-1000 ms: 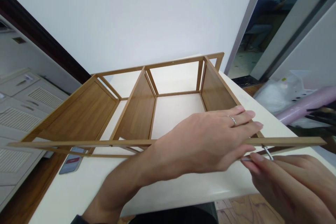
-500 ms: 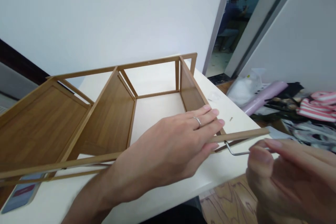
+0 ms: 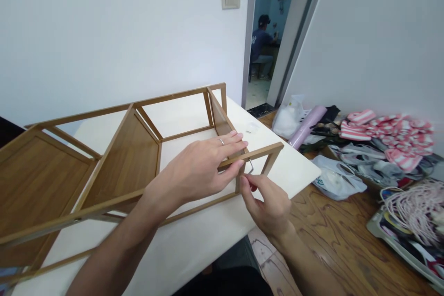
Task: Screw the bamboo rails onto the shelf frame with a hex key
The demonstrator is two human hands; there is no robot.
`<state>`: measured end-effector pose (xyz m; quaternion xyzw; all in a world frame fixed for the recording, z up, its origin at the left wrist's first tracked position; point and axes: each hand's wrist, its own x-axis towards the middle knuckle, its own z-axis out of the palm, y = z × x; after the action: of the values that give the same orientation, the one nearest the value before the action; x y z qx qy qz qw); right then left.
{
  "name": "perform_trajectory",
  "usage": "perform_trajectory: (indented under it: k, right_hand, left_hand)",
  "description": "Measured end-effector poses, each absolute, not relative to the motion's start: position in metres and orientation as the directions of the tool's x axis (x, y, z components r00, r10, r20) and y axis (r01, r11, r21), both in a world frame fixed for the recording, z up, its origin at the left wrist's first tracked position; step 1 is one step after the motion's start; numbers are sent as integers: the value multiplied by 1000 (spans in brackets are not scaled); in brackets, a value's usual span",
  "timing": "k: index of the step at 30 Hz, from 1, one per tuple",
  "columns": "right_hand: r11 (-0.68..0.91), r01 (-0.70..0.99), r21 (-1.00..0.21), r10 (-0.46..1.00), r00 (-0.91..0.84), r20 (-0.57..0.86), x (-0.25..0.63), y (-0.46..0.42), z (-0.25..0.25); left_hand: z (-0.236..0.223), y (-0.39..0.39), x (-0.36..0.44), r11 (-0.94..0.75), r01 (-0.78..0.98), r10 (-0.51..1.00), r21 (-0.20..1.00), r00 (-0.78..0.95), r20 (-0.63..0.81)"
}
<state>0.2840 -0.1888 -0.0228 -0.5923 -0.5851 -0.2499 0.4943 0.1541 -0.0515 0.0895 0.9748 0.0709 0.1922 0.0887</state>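
A brown wooden shelf frame (image 3: 121,162) with several panels lies on its side on the white table (image 3: 204,236). My left hand (image 3: 199,164), wearing a ring, grips the frame near its right end. Its fingers lie over the end panel's edge and the thumb presses against the front rail. Just to the right, my right hand (image 3: 267,203) pinches the lower end of a bent metal hex key (image 3: 251,166). The key's upper end meets the front rail (image 3: 256,152); the fastener there is too small to make out.
By the wall on the floor are a purple roll (image 3: 307,127), pink-striped cloth (image 3: 398,134) and white plastic bags (image 3: 338,178). A tray (image 3: 378,229) holds coiled cord (image 3: 412,208). Through the doorway, a person (image 3: 262,46) sits in another room.
My view has shifted right and back. My right hand has swung in beneath the rail, turning the hex key's long arm from pointing right to pointing downward. My left hand keeps its hold.
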Motion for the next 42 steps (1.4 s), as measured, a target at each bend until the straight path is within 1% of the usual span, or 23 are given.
perform_trajectory:
  k: [4, 7, 13, 16, 18, 22, 24, 28, 31, 33, 36, 40, 42]
  right_hand:
    - [222, 935, -276, 459, 150, 876, 275, -183, -15]
    - [246, 946, -209, 437, 85, 896, 278, -181, -11]
    - [175, 985, -1, 280, -48, 959, 297, -181, 8]
    - [140, 988, 64, 207, -93, 974, 306, -177, 22]
    - [122, 991, 51, 185, -73, 980, 310, -174, 31]
    - [121, 989, -82, 236, 52, 970, 315, -174, 41]
    - [106, 987, -119, 252, 89, 964, 318, -179, 39]
    - [-35, 998, -52, 240, 59, 969, 330, -192, 24]
    - [-94, 995, -24, 289, 51, 956, 337, -201, 7]
    - [-73, 997, -35, 345, 58, 937, 338, -205, -5]
    - [-19, 997, -70, 405, 71, 912, 330, -206, -21]
    - [-13, 992, -124, 411, 119, 904, 314, -201, -33]
    - [-15, 989, -150, 415, 143, 899, 308, -198, -34]
  left_hand:
    - [92, -53, 156, -951, 128, 218, 282, 923, 316]
    - [97, -55, 156, -940, 129, 226, 314, 928, 295]
    - [105, -56, 155, -925, 160, 257, 346, 932, 255]
    - [106, -57, 156, -923, 158, 253, 350, 936, 244]
    - [106, -57, 157, -922, 163, 257, 350, 937, 239]
    - [105, -58, 157, -917, 179, 272, 356, 934, 233]
    - [103, -58, 157, -916, 177, 272, 360, 933, 233]
    - [98, -54, 156, -921, 150, 253, 360, 933, 256]
    - [94, -52, 155, -941, 116, 218, 317, 926, 309]
    - [93, -53, 155, -950, 107, 204, 292, 923, 326]
    - [95, -54, 155, -941, 124, 223, 315, 927, 301]
    - [100, -56, 156, -906, 183, 284, 381, 931, 228]
    - [102, -56, 156, -895, 204, 302, 397, 931, 203]
